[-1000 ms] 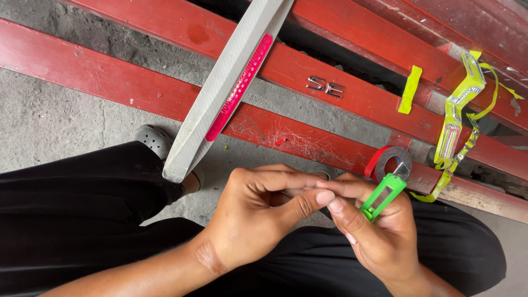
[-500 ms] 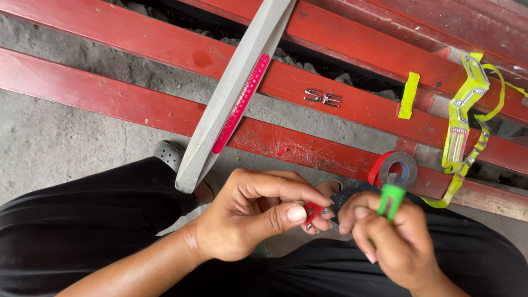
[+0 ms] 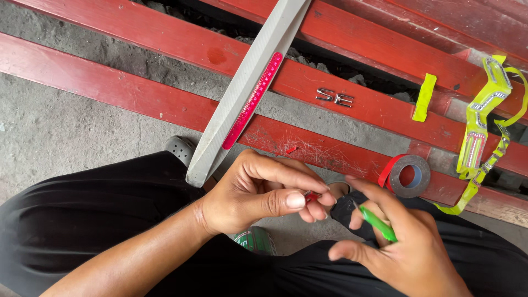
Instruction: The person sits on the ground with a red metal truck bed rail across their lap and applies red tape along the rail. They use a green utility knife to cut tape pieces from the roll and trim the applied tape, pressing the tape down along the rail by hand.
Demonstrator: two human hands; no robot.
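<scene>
- The left hand (image 3: 258, 195) comes in from the lower left, forearm angled up across the black-trousered lap (image 3: 82, 220), wrist bent slightly inward.
- Its fingers are curled and the thumb presses toward the fingertips, pinching a small red piece (image 3: 312, 196); only a sliver of that piece shows between thumb and fingers.
- The right hand (image 3: 407, 247) comes up from the lower right corner, back of the hand toward the camera, fingers loosely spread with the index finger stretched toward the left hand.
- It grips a thin green tool (image 3: 378, 223), which runs slantwise across its fingers; the tool's upper tip points at the red piece and lies just beside it. Whether the tip touches the piece cannot be told.
- Both hands meet over the lap, just below the near edge of the nearest red beam (image 3: 137, 99).
- On that beam, near its right end, lies a roll of tape (image 3: 408, 176) with a red strip curling off its left side, close above the right hand.
- A long grey bar with a red strip (image 3: 247, 99) leans slantwise across the beams, its lower end just above the left hand.
- A yellow strip (image 3: 424, 98) and a yellow-green strap piece (image 3: 478, 132) lie toward the right end of the beams, well apart from both hands.
- Grey concrete ground (image 3: 55, 132) shows at the left.
</scene>
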